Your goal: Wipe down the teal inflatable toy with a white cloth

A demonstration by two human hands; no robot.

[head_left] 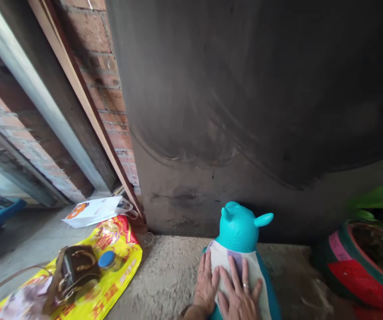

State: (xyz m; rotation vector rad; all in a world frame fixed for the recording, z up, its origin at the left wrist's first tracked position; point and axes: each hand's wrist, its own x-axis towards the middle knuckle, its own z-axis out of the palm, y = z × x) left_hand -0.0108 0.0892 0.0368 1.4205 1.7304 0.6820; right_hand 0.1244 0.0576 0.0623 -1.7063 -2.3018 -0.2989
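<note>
A turquoise animal-shaped toy (240, 229) with two ears stands against the dark wall, facing away from me. A pale cloth (249, 271) with a purple patch lies over its back. My left hand (206, 284) rests flat on the cloth's left edge, fingers spread. My right hand (240, 295), with a ring on one finger, presses flat on the middle of the cloth beside the left hand. Neither hand grips anything.
A yellow and red plastic bag (118, 266) lies on the floor at left with a brown handbag (74, 269) and a blue-lidded jar (107, 259) on it. A white paper bag (94, 210) lies behind. A painted planter (351, 266) with green leaves stands at right.
</note>
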